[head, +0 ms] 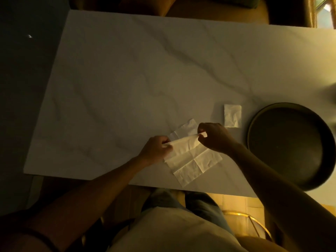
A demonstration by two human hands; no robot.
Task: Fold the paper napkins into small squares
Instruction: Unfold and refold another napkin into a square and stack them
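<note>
Head view, dim, white creased napkin (192,160), seemingly half-folded, pinched by both hands (183,142)

Dim warm light; white marble-veined table (145,70); dark floor (23,70) left; window (325,4) top right.

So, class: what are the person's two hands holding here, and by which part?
Both hands hold the unfolded napkin. The left hand pinches its far edge at one end, the right hand pinches the same edge at the other end, lifting it off the table.
</note>
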